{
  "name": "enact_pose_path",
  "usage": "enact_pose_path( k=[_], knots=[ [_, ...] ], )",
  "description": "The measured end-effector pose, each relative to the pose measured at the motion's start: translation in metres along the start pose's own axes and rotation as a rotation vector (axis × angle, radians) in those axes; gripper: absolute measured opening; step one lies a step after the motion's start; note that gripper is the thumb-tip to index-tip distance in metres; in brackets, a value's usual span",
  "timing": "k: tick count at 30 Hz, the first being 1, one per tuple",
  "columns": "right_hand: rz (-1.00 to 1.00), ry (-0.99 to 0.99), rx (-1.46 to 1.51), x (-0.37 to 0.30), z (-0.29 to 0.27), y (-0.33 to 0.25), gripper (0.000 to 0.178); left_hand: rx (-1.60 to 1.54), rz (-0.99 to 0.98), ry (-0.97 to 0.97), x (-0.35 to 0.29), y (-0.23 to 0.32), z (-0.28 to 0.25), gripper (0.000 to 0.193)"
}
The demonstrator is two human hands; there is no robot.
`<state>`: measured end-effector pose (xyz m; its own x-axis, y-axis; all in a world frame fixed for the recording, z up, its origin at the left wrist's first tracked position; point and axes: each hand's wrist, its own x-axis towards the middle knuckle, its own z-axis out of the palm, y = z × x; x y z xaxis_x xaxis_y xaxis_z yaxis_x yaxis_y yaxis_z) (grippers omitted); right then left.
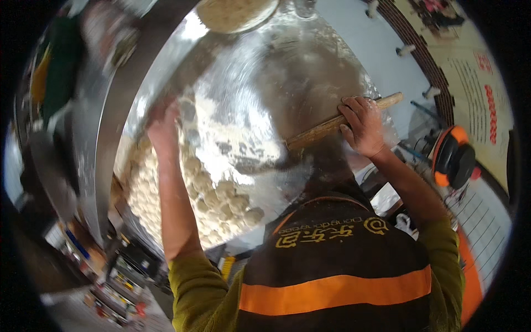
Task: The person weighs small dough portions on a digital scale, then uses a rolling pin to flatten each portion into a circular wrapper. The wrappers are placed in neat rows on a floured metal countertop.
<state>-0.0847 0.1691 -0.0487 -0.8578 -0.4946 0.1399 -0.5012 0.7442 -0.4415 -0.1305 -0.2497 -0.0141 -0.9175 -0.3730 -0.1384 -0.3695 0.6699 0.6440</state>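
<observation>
My right hand (363,126) is closed round a wooden rolling pin (315,133), near its right end. The pin slants over the shiny metal tabletop (298,83), its left end lower than its right. To the left, my left hand (164,128) reaches over the upper edge of a heap of small floured dough pieces (224,202). Motion smears its fingers, so I cannot see whether it holds anything. White flour (213,130) is spread on the metal between my hands.
A pale round flat disc (237,12) lies at the table's far edge. A tall metal panel (119,110) stands along the left side. Beyond the right edge is an orange and black round object (454,156). Assorted goods (119,288) sit low at the left.
</observation>
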Motion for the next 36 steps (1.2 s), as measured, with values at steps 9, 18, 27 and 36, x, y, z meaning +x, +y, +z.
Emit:
enact_pose_path(
  k=[9,18,27,36],
  knots=[
    [-0.199,0.016,-0.069,-0.014,0.018,0.005,0.038,0.068,-0.339,0.143,-0.267,-0.035,0.018,0.032],
    [-0.241,-0.001,-0.053,-0.016,0.018,0.001,0.034,0.425,-0.4,0.244,-0.243,-0.016,0.039,0.039],
    [-0.265,0.032,-0.085,-0.014,0.018,-0.001,0.034,0.304,-0.217,0.272,-0.237,-0.022,0.053,0.03],
    [-0.248,0.047,-0.108,-0.012,0.016,-0.005,0.033,0.235,-0.012,0.33,-0.207,-0.013,0.045,0.022]
  ],
)
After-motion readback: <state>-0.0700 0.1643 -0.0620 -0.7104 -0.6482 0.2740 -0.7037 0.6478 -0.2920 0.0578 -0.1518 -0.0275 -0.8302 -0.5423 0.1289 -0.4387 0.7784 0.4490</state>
